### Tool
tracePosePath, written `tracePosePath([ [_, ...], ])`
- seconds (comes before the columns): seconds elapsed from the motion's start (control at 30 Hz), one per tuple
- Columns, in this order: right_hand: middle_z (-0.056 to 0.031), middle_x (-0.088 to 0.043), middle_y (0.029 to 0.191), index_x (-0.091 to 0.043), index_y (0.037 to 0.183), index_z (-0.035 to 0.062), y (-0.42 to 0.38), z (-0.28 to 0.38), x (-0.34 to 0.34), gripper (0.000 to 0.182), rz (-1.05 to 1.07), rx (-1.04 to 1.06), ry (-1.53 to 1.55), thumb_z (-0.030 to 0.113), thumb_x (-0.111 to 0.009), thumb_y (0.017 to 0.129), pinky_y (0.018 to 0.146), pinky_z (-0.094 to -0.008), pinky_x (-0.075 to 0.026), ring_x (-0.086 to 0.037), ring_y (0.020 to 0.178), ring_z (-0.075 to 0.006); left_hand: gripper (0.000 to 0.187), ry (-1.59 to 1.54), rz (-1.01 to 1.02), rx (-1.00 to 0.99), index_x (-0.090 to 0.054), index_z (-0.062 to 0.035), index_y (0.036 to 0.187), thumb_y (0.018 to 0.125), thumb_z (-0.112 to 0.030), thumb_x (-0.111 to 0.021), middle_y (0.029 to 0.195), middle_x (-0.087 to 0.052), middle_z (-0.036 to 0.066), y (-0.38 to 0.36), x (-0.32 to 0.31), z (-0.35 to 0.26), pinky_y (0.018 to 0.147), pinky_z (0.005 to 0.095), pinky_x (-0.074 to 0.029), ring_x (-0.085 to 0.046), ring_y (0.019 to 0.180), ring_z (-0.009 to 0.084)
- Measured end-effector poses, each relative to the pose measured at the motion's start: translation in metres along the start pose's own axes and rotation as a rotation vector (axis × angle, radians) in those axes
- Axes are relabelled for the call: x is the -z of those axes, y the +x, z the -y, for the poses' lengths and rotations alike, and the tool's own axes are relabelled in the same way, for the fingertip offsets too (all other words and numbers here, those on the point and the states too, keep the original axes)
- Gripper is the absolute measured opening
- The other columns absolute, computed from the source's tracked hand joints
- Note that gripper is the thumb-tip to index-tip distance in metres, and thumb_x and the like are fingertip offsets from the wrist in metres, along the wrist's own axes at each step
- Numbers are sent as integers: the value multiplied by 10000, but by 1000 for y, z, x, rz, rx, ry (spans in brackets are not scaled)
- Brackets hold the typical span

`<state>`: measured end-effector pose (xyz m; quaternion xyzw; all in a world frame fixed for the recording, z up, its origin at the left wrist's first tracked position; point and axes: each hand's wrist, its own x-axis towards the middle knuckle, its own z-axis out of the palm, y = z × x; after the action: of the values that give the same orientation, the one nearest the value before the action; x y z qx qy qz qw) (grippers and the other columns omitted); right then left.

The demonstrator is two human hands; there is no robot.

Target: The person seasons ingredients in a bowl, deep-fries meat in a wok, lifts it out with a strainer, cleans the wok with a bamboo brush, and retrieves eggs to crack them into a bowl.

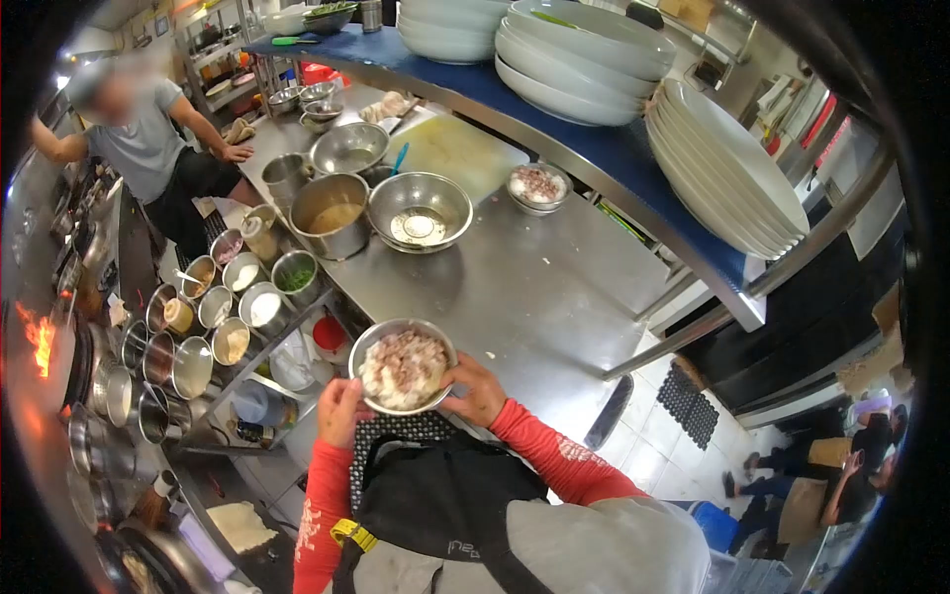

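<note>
A metal bowl [454, 356] heaped with white and reddish-brown chopped food [404, 368] is held up in front of my body, near the counter's front edge. My left hand [342, 408] grips its rim on the left side, with the fingers closed. On the right, my right hand [476, 390] curls around the bowl's side, its fingertips partly hidden behind the metal. Farther back on the steel counter [515, 287] stands another metal bowl [539, 203] with similar food in it.
Left of me stand several metal tubs of ingredients [263, 308]. A pot [329, 216] and colander [421, 211] sit on the counter by a cutting board [445, 148]. White bowls [584, 59] fill the shelf above. Flames [38, 339] rise at far left; a person [148, 119] leans nearby.
</note>
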<state>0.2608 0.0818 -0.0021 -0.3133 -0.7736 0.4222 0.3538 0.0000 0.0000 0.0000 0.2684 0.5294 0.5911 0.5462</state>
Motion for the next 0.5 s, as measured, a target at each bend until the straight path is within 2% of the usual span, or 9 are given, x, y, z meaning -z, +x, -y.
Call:
tracePosePath([
  [0.07,-162,-501,1314,-620,891,94,12,4,-7,287,39,9,-24,185,-816,703,948,-363,-452,-537,1157,-341,189,53,-46,-19,-539,-33,887,920,-207,-604,789,-629,66,-1,13,1,510,267,-535,-630,617,141],
  [0.1,-162,-502,1311,-619,892,94,10,13,-7,285,97,6,-70,181,-814,703,950,-364,-450,-532,1161,-344,163,-39,-74,78,-528,-45,855,920,-179,-596,752,-617,61,-15,18,15,501,269,-535,-613,591,131],
  [0.17,-164,-503,1304,-617,894,95,32,16,-27,283,140,108,-89,172,-810,702,955,-368,-445,-522,1168,-349,181,-25,-84,89,-531,-40,842,894,-200,-601,681,-569,39,-14,38,-2,498,307,-559,-587,539,142],
  [0.2,-178,-452,1331,-601,922,100,48,24,-58,262,200,77,-7,179,-775,743,988,-403,-422,-481,1211,-365,175,22,-95,98,-529,-41,833,885,-190,-604,678,-572,43,-15,70,-26,493,307,-556,-592,541,145],
  [0.27,-178,-435,1352,-598,932,98,64,26,-68,263,260,92,-18,182,-769,751,998,-405,-418,-476,1217,-367,163,-18,-97,139,-525,-41,816,868,-171,-609,673,-577,50,-11,92,-25,484,306,-552,-602,544,150],
  [0.47,-164,-404,1404,-629,1121,107,106,33,-74,357,437,73,1,157,-740,786,1021,-400,-409,-464,1250,-355,131,-37,-186,109,-523,-46,767,849,-119,-594,686,-606,70,3,116,-29,479,279,-529,-590,536,139],
  [0.5,-166,-409,1402,-635,1107,101,113,32,-76,337,429,64,-1,150,-734,789,1022,-397,-409,-467,1250,-354,136,-56,-217,98,-522,-48,759,849,-117,-598,685,-605,70,7,117,-34,487,274,-530,-581,530,132],
])
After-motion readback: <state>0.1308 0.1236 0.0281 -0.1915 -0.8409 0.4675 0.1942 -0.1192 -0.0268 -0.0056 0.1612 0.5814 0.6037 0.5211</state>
